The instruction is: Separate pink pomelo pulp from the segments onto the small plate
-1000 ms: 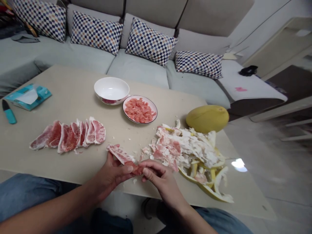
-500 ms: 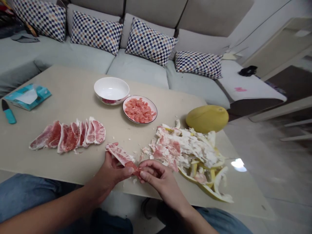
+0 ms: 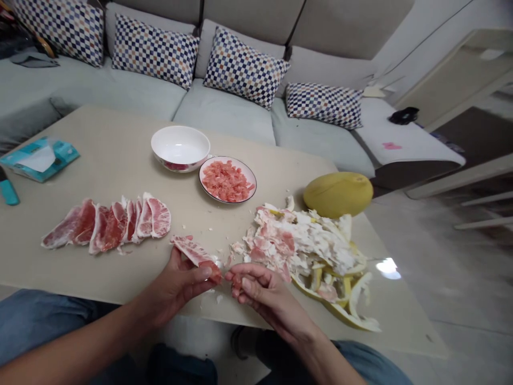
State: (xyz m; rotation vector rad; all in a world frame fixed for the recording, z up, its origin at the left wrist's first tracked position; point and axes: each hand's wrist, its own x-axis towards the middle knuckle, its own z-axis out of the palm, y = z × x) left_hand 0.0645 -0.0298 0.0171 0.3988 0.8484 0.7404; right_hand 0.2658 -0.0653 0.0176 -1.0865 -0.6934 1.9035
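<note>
A partly peeled pomelo segment (image 3: 193,250), with pale membrane at its far end and pink flesh at the near end, is gripped in my left hand (image 3: 180,283). Just right of it, my right hand (image 3: 266,294) pinches a small piece of pomelo flesh (image 3: 236,282) between thumb and fingers. A narrow gap separates the two hands. Left of them lies a row of pomelo segments (image 3: 108,223) with their membrane on. Beyond the hands, a dark-rimmed plate (image 3: 207,196) holds loose pink flesh. Right of my right hand spreads a heap of peel and membrane scraps (image 3: 304,240).
A white bowl (image 3: 180,144) touches or nearly touches the plate. A whole yellow pomelo (image 3: 339,194) lies behind the scraps. A tissue pack (image 3: 40,159) and a turquoise-handled knife (image 3: 8,192) are at the table's left. A sofa (image 3: 224,115) runs along the far side.
My right hand has moved slightly right, away from the segment, and a bit of flesh has come off into its fingers. My left hand still holds the segment. The view has shifted slightly.
</note>
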